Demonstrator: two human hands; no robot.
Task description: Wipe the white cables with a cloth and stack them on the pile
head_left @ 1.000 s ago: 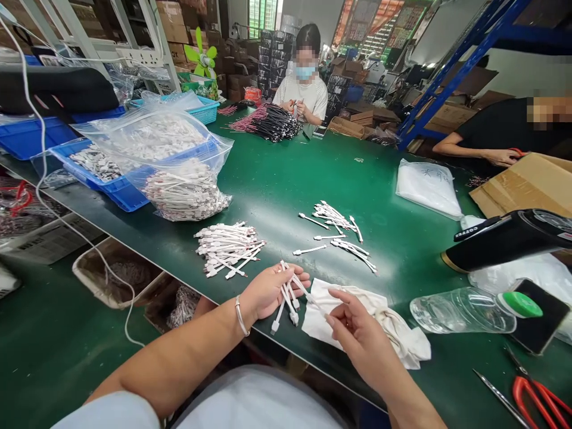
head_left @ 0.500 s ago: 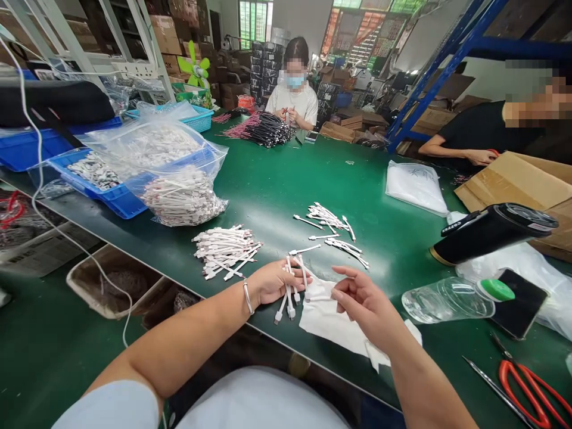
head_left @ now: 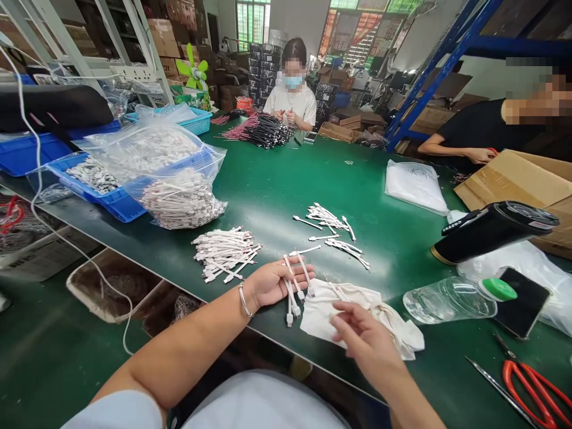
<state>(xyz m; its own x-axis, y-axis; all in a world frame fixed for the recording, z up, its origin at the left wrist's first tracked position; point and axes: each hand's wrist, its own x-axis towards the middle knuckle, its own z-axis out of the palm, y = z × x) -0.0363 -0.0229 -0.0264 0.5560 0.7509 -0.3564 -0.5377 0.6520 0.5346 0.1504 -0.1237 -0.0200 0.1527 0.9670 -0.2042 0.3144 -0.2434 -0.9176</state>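
My left hand [head_left: 274, 285] is shut on several short white cables [head_left: 292, 286], which hang from its fingers with their connectors pointing down over the green workbench [head_left: 272, 179]. My right hand [head_left: 361, 333] is apart from those cables, with its fingers slightly spread just above a crumpled white cloth [head_left: 353, 316]. It holds nothing. A heap of white cables [head_left: 226, 253] lies left of my left hand, and a smaller bunch [head_left: 326, 217] with a few loose cables [head_left: 344, 245] lies beyond it.
A bulging plastic bag of cables [head_left: 181, 199] rests against a blue crate [head_left: 111, 202] at left. On the right are a water bottle [head_left: 449, 301], a black flask [head_left: 491, 232], a phone [head_left: 522, 301], red-handled scissors [head_left: 529, 390] and a cardboard box [head_left: 513, 179]. Two co-workers [head_left: 292, 89] sit across the bench.
My right hand has dropped back from beside the cables to just above the cloth. The cloth looks more bunched, and the cables in my left hand now fan out more.
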